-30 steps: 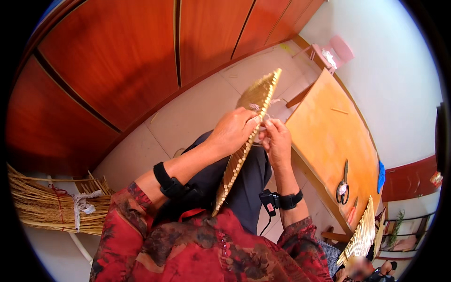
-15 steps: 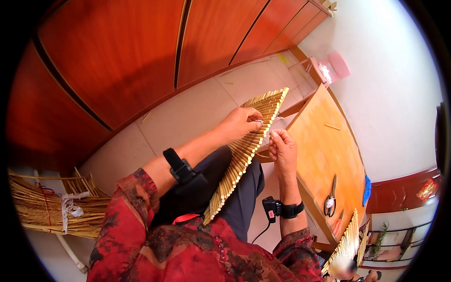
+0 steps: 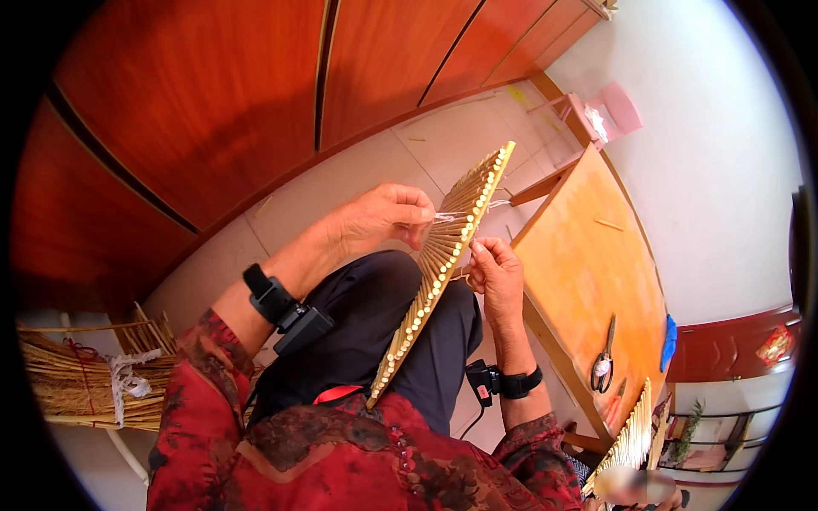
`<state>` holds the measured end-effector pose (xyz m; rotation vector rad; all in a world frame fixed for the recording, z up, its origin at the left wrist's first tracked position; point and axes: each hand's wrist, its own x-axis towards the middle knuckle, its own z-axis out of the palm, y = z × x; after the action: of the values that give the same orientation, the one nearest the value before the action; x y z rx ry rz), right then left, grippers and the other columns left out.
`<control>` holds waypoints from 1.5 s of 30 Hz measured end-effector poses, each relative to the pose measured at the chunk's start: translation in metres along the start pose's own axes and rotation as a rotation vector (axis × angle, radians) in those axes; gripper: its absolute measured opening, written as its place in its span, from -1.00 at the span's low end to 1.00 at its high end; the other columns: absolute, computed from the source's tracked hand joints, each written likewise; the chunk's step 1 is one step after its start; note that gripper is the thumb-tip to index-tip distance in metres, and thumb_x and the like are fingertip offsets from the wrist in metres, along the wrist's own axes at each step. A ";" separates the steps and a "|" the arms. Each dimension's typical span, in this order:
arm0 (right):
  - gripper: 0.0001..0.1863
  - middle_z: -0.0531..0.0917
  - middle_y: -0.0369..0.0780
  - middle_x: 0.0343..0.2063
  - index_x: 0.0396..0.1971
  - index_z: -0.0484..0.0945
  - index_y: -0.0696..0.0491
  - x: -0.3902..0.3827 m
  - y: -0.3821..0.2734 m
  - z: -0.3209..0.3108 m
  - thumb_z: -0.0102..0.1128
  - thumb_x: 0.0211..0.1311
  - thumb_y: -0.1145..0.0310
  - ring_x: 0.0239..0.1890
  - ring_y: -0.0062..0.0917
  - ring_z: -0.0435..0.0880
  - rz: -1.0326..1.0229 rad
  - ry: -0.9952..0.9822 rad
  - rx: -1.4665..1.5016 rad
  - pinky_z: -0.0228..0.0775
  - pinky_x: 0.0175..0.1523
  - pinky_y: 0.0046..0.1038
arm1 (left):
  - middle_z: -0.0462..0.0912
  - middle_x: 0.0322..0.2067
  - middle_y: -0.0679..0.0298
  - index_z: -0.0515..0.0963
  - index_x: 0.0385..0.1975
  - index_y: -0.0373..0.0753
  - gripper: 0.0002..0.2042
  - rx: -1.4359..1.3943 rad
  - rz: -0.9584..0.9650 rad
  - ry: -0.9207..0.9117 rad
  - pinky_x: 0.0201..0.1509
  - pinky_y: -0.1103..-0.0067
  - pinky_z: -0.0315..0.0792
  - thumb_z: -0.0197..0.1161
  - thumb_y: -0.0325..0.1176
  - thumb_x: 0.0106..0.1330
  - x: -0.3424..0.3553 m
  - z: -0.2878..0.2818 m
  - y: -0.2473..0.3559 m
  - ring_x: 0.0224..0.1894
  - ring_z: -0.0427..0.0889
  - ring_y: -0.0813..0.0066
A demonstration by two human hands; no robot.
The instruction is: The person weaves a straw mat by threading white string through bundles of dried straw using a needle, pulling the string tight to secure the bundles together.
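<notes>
A panel of straw-coloured stalks [image 3: 439,272], bound side by side with their pale cut ends in a slanting row, stands tilted on edge across my lap. On its left side my left hand [image 3: 388,213] is closed, pinching a white string [image 3: 446,217] that runs to the stalks. Loose white string also shows past the panel's far right side. My right hand [image 3: 497,274] is at the right side, thumb and forefinger pressed together close to the cut ends. Whatever lies in that pinch is too small to make out.
A wooden table [image 3: 573,247] at the right bears black-handled scissors [image 3: 603,362], a red-handled tool [image 3: 615,404] and one short stalk [image 3: 608,225]. A tied stalk bundle [image 3: 72,383] lies at left. Beyond are a pink chair [image 3: 615,111] and red-brown cabinets [image 3: 204,94]. Another stalk panel [image 3: 626,439] stands lower right.
My left hand has moved left, off the panel's face, drawing the white string out. The panel has turned more edge-on, and my right hand has shifted slightly left and down.
</notes>
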<state>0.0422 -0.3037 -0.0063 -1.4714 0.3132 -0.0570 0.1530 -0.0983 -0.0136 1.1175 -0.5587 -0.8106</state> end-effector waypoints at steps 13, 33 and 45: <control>-0.89 0.45 -0.39 -0.60 -0.33 0.45 0.09 0.002 0.008 -0.004 0.10 0.29 0.36 -0.70 -0.83 0.27 0.004 -0.009 0.106 0.04 -0.67 -0.77 | 0.46 -0.49 0.30 0.42 -0.40 -0.23 -0.83 -0.615 0.106 0.011 -0.28 0.46 0.47 0.06 -0.28 0.35 -0.007 0.006 -0.013 -0.51 0.46 0.56; -0.93 0.42 -0.33 -0.55 -0.41 0.45 0.16 -0.109 0.001 -0.106 0.06 0.26 0.49 -0.50 -0.70 0.37 -0.338 0.388 -0.831 0.27 -0.37 -0.66 | 0.59 -0.40 0.27 0.49 -0.22 -0.26 -0.86 -0.601 0.029 0.163 -0.11 0.50 0.49 0.12 -0.37 0.30 0.051 0.039 -0.024 -0.30 0.59 0.48; -0.92 0.34 -0.46 -0.64 -0.41 0.48 0.10 -0.083 0.011 -0.075 0.09 0.27 0.44 -0.59 -0.81 0.26 -0.209 0.244 -0.427 0.13 -0.47 -0.72 | 0.58 -0.26 0.21 0.50 -0.23 -0.28 -0.84 -0.220 -0.024 0.224 -0.09 0.46 0.53 0.00 -0.39 0.35 0.035 0.027 0.012 -0.16 0.58 0.43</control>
<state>-0.0567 -0.3567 -0.0079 -1.9228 0.3833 -0.3583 0.1573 -0.1392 0.0071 0.9972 -0.2619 -0.7367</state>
